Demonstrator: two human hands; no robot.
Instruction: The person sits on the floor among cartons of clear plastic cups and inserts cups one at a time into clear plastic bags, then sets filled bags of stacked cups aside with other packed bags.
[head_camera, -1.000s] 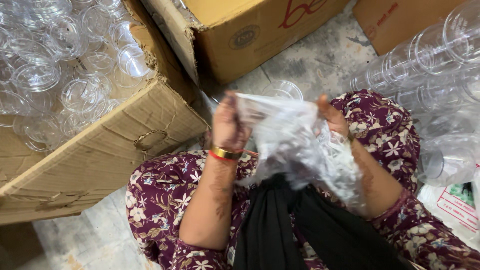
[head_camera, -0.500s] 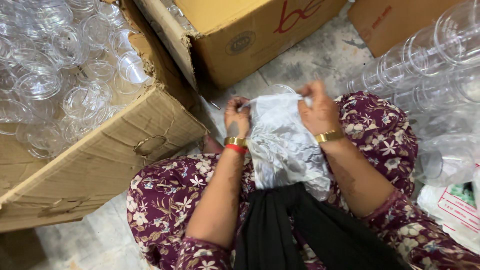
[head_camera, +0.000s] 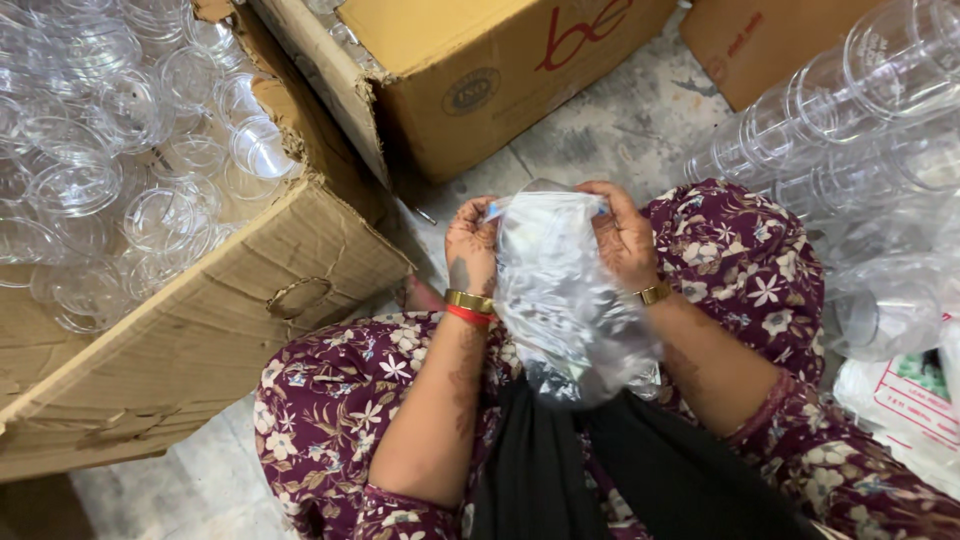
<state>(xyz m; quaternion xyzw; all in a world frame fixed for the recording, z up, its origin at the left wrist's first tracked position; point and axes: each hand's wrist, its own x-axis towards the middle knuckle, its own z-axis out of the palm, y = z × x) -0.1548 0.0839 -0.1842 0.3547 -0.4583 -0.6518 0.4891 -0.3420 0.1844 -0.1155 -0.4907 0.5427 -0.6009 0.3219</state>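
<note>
A clear plastic bag (head_camera: 565, 295), crinkled and bulging with something hard to make out, hangs over my lap. My left hand (head_camera: 470, 245) grips its top left edge. My right hand (head_camera: 622, 240) grips the top right edge, so the bag's mouth is pinched between both hands. I sit on the floor in floral purple clothes with a black cloth over my knees. Each wrist has a gold bangle, the left one with a red band too.
A large open cardboard box (head_camera: 230, 320) to my left is full of several clear plastic cups (head_camera: 110, 160). Another cardboard box (head_camera: 500, 70) stands ahead. Stacked clear cups in plastic sleeves (head_camera: 850, 130) lie at right, with a printed white bag (head_camera: 910, 400) beneath. Grey concrete floor (head_camera: 620, 130) shows between.
The bag was spread wider across my lap; my hands have since drawn together and bunched its top upright. The right hand shifted from over the bag to its top right edge.
</note>
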